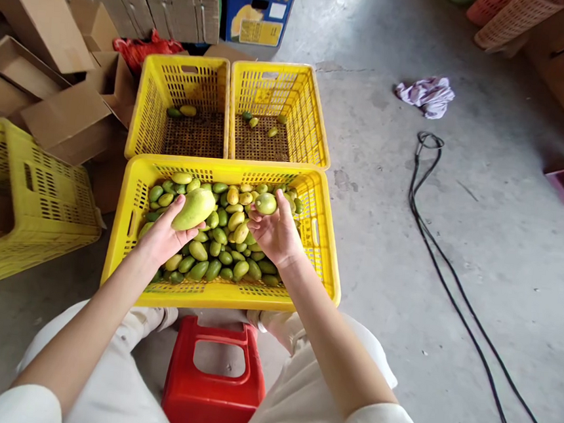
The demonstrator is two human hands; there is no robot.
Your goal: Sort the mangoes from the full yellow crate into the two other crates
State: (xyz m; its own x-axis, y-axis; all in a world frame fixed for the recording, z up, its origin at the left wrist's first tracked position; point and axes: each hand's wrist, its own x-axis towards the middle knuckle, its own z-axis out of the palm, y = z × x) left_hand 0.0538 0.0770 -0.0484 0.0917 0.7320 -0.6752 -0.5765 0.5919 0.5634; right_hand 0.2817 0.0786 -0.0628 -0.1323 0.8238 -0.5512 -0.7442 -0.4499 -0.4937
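My left hand point(169, 234) is closed around a large yellow-green mango point(194, 209), above the left side of a yellow plastic crate point(225, 297). In my right hand point(280, 234), a smaller green mango point(265, 203) is gripped between thumb and fingers, over the crate's right half. Beneath both hands lie many small green and yellow mangoes point(218, 235) covering the crate's floor. Behind it stand two more yellow crates side by side: the left crate point(146, 104) holds two fruits, and the right crate point(314, 119) has several small ones on its bottom.
A red plastic stool point(214, 390) sits between my legs. To the left are a tilted yellow crate point(51, 198) and piled cardboard boxes point(68, 114). On the grey floor to the right lie a black cable point(428, 234) and a crumpled cloth point(428, 96). A blue box point(259, 15) stands behind.
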